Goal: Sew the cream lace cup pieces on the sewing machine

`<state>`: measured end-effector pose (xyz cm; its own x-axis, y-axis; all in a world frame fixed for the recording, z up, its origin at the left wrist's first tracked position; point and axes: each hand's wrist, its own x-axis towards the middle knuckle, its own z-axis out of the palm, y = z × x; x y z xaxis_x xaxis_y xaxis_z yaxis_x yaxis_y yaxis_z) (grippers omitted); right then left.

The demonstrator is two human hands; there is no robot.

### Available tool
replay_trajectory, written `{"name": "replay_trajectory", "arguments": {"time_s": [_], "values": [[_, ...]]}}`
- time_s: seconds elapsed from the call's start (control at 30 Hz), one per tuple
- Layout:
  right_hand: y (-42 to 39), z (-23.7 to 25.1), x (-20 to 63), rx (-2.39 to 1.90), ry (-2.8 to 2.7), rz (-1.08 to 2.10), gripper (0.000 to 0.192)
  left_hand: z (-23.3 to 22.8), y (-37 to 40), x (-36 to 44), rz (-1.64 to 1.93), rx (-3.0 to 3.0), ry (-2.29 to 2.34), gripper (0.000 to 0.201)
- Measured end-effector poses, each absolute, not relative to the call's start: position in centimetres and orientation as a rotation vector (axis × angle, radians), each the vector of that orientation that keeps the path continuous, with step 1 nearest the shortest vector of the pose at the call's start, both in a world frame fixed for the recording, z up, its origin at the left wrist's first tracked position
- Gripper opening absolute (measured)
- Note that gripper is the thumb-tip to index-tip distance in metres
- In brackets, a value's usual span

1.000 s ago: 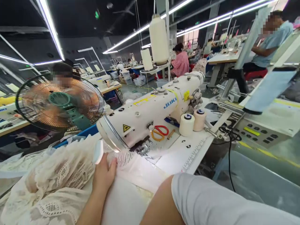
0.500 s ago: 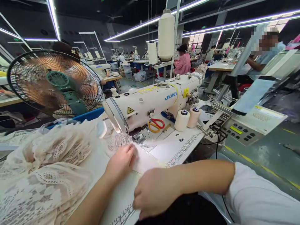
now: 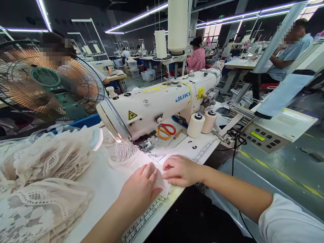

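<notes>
Both your hands sit flat on the white fabric piece at the table edge, pinning it so it lies smooth in front of the presser foot at 12 o'clock. Left hand: palm down, fingers spread, gripping nothing. Right hand: fingers loosely curled, tips pressing the cloth, not clenched. Lace pile lies at 9 o'clock; scissors under the sewing machine arm at 1 o'clock.

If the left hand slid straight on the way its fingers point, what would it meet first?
Probably the right hand: the left hand lies flat on the white fabric, fingers aimed up and right, tips almost at it. Just past that line sits the presser foot.
</notes>
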<state>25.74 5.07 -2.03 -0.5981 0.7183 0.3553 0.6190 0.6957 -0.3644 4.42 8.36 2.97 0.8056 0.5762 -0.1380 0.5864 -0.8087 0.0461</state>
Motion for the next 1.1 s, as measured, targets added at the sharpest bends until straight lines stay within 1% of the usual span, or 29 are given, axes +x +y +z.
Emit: {"name": "replay_trajectory", "arguments": {"time_s": [0.13,0.33,0.5,0.7,1.1], "values": [[5.0,-2.2,25.8,-1.005,-2.375,0.255,0.023,3.3,7.8,4.9,-0.306,2.909,0.905,0.046],[4.8,-2.5,25.5,-0.978,-2.329,0.17,0.02,2.8,8.0,4.6,-0.2,2.937,0.853,0.042],[4.8,-2.5,25.4,-0.982,-2.328,0.132,0.019,3.1,8.0,4.4,-0.316,2.964,0.91,0.045],[4.9,-2.3,25.2,-1.01,-2.342,0.126,0.019,3.3,8.1,4.2,-0.177,3.022,0.895,0.039],[6.6,-1.3,24.5,-1.117,-2.499,0.084,0.026,3.5,8.2,4.1,-0.172,3.059,0.898,0.036]]}}
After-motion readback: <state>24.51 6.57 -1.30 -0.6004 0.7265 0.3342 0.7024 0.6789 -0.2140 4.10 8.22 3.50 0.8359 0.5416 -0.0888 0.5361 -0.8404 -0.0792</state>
